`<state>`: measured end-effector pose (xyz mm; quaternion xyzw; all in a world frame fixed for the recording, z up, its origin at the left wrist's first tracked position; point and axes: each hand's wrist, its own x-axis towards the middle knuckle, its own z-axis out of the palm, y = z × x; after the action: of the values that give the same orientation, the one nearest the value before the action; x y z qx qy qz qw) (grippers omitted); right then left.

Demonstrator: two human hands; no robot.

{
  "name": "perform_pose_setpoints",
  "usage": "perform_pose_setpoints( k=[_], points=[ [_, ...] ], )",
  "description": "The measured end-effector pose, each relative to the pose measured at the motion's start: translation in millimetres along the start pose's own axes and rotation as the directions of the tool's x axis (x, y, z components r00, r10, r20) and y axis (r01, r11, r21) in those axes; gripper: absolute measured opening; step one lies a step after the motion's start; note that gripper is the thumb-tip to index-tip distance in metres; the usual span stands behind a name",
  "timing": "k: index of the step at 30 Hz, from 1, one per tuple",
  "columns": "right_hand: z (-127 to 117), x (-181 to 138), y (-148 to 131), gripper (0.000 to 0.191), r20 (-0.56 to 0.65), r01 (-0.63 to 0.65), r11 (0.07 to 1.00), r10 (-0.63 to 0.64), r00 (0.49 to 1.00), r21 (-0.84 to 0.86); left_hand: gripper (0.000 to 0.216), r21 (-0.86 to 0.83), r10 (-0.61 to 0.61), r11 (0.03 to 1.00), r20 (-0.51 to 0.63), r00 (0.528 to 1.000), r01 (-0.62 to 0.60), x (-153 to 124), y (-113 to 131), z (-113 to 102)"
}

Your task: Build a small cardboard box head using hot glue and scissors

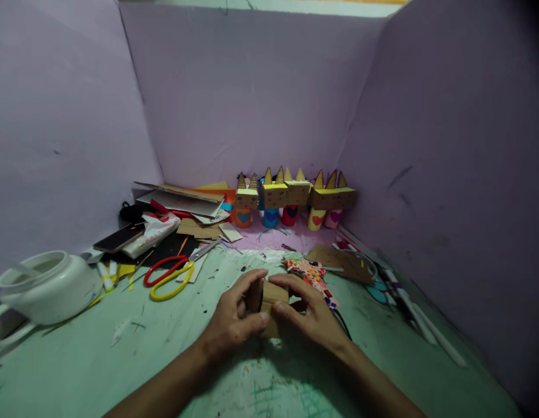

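A small folded piece of brown cardboard [275, 294] is held between both hands above the green work surface [165, 354]. My left hand [238, 310] closes on its left side, with the thumb on the near face. From the right, my right hand [306, 307] grips it with thumb and fingers. Parts of the cardboard are hidden behind the fingers. Just beyond my right hand lies a patterned red and orange paper piece [310, 276]. To the left of my left hand rest scissors [173, 278] with one red and one yellow handle.
Several cardboard cat-like figures [274, 197] on coloured tubes stand along the back wall. A white pot [51, 290] is at the left. Cardboard sheets [182, 200] are piled at the back left. White sticks [426, 319] and brown cardboard [341, 264] lie at the right.
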<state>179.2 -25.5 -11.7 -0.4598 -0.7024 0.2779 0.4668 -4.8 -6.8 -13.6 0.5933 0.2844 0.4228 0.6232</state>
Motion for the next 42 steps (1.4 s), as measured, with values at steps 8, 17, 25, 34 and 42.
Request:
perform_pose_setpoints(
  k=[8, 17, 25, 34, 42],
  points=[
    [4.6, 0.1, -6.8, 0.022, -0.060, 0.062, 0.997, -0.060, 0.996, 0.035, 0.036, 0.175, 0.081, 0.983, -0.093, 0.992, -0.064, 0.1, 6.0, 7.3],
    [9.1, -1.8, -5.3, 0.017, -0.142, 0.118, 0.993, -0.120, 0.983, -0.026, 0.042, 0.200, 0.037, 0.980, -0.104, 0.994, -0.016, 1.5, 8.3, 11.1],
    [-2.0, 0.0, 4.5, 0.052, -0.089, -0.012, 0.986, 0.027, 0.996, 0.167, 0.077, -0.019, -0.014, 1.000, -0.121, 0.993, 0.012, 5.2, 7.0, -6.2],
    [1.7, -0.9, 0.3, 0.082, 0.158, -0.141, 0.953, 0.101, 0.982, 0.267, 0.095, -0.051, 0.095, 0.994, -0.053, 0.994, -0.098, 0.6, 3.6, -1.7],
    [2.6, -0.6, 7.3, 0.074, -0.092, 0.188, 0.982, -0.188, 0.978, -0.012, 0.094, -0.083, -0.020, 0.996, -0.146, 0.989, 0.007, 4.9, 5.0, -4.4]
  ],
)
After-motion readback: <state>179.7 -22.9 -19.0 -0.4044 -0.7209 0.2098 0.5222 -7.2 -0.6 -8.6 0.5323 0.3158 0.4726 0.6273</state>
